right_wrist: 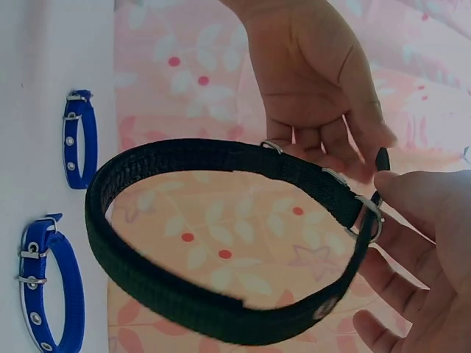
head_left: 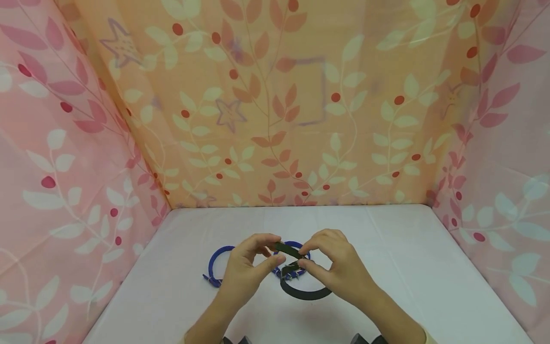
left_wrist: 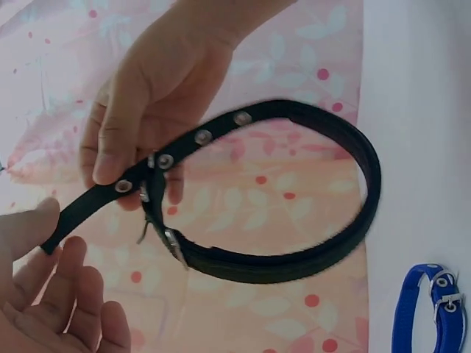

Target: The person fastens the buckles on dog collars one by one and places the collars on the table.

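Note:
Both hands hold a black collar (head_left: 306, 292) with metal eyelets and a buckle (left_wrist: 172, 245) above the white table (head_left: 421, 267). My left hand (head_left: 277, 249) pinches the strap's free end between thumb and fingers. My right hand (head_left: 306, 258) pinches the strap beside the buckle, thumb on an eyelet (left_wrist: 124, 186). The strap passes through the buckle, so the collar (right_wrist: 184, 294) forms a loop hanging below the hands. In the right wrist view the left hand (right_wrist: 360, 154) is at the top and the right hand (right_wrist: 379, 220) at the lower right.
Two blue collars lie on the table behind the hands, one at the left (head_left: 218, 265) and one (head_left: 296, 245) partly hidden by the fingers. Floral cloth walls (head_left: 275, 119) close in the back and both sides of the table.

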`<control>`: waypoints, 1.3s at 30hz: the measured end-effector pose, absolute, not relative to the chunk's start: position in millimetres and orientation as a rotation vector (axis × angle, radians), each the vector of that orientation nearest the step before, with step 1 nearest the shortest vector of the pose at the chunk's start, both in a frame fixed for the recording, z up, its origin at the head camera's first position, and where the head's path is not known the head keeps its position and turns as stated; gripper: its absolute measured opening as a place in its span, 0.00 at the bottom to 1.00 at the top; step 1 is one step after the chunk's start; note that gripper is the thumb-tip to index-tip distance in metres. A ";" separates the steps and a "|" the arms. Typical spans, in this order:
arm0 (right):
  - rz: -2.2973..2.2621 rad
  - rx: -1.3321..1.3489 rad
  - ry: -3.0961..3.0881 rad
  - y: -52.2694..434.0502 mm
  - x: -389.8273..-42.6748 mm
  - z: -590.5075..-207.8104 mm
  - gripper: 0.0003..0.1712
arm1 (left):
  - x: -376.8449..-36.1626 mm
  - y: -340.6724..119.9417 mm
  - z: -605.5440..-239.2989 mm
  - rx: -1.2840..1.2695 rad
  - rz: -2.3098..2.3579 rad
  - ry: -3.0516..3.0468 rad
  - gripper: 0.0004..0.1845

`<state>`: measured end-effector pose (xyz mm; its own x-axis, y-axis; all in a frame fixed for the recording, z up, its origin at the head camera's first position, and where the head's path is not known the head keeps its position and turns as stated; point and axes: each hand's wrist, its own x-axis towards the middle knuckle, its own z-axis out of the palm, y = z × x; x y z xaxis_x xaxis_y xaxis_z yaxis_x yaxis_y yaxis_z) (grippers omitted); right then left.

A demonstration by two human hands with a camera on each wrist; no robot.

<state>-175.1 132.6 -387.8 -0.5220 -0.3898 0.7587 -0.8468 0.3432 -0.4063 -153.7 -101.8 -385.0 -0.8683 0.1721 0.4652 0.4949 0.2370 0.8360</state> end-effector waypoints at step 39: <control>1.214 1.020 -1.941 128.0 -172.5 -388.2 0.30 | -154.9 -87.8 -398.1 -0.510 -2.008 -2.149 0.14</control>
